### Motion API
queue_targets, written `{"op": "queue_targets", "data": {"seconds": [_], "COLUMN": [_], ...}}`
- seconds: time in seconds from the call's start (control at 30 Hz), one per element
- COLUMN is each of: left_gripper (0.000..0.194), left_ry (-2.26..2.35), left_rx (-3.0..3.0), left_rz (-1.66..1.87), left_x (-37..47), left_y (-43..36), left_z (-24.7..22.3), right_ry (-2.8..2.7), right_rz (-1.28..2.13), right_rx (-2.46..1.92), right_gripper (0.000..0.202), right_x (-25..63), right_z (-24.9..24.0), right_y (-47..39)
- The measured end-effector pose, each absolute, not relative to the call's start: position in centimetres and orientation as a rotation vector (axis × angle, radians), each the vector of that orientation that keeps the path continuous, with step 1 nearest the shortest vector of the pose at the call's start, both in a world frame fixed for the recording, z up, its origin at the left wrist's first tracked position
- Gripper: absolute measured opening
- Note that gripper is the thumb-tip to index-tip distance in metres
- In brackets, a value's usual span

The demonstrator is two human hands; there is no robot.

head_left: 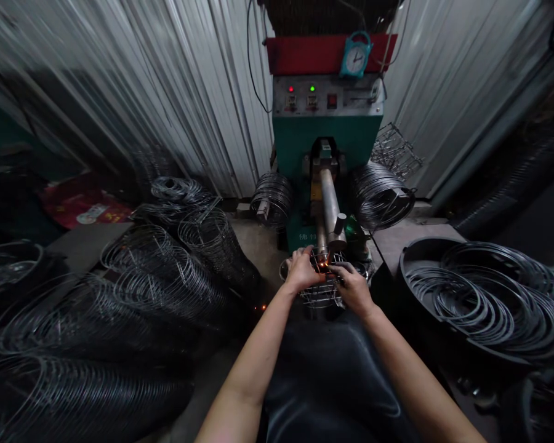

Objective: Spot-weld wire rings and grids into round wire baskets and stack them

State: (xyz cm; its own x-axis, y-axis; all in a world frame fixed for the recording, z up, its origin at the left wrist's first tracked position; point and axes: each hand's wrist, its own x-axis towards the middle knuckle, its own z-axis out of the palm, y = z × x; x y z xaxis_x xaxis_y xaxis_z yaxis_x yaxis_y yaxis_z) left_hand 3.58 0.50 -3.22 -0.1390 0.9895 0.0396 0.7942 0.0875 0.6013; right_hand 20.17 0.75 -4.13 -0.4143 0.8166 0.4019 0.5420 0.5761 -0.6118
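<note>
A round wire frame [321,296] of thin metal rods sits under the electrodes of a green spot welder [286,144]. My left hand [301,271] grips its left side, thumb pointing in toward the weld point. At the right, my right hand [354,289] has its fingers closed at the frame's edge, near the electrode tip. Orange sparks glow between both hands, just below the thick metal welder arm [329,200]. The fingertips and the exact joint are partly hidden by the hands and glare.
Tall stacks of wire rings [166,277] stand on the left. A large black tub [409,271] of loose wire rings is at right. Bundles of rings [382,195] flank the welder. A blue clock [355,56] hangs on top. A dark apron [327,375] covers my lap.
</note>
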Motion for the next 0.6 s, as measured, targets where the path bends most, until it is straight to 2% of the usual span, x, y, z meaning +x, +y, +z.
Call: {"op": "queue_targets", "data": {"seconds": [0.07, 0.13, 0.23, 0.3, 0.43, 0.6], "left_gripper": [0.092, 0.093, 0.093, 0.091, 0.088, 0.091], "left_ry": [2.004, 2.027, 2.063, 2.078, 2.064, 2.000], "left_rx": [1.756, 1.749, 1.715, 1.684, 1.666, 1.675], "left_rz": [0.708, 0.713, 0.733, 0.749, 0.755, 0.758], "left_x": [3.6, 3.6, 3.5, 3.3, 3.1, 2.6], "left_y": [0.6, 0.7, 1.3, 1.8, 2.8, 3.2], "left_z": [-3.2, -3.2, -3.1, -3.1, -3.2, -3.2], "right_ry": [-1.862, -1.560, -1.059, -0.773, -0.507, -0.479], "right_rz": [0.650, 0.924, 1.475, 1.696, 1.764, 1.824], "right_rx": [-1.144, -1.254, -1.322, -1.280, -1.241, -1.286], "right_gripper": [0.031, 0.034, 0.026, 0.022, 0.019, 0.014], "right_x": [20.7, 21.5, 22.9, 23.8, 25.3, 26.7], "right_z": [-4.5, -5.5, -7.6, -9.1, -10.9, -11.3], "right_y": [-0.3, -1.8, -3.7, -4.5, -5.0, -4.8]}}
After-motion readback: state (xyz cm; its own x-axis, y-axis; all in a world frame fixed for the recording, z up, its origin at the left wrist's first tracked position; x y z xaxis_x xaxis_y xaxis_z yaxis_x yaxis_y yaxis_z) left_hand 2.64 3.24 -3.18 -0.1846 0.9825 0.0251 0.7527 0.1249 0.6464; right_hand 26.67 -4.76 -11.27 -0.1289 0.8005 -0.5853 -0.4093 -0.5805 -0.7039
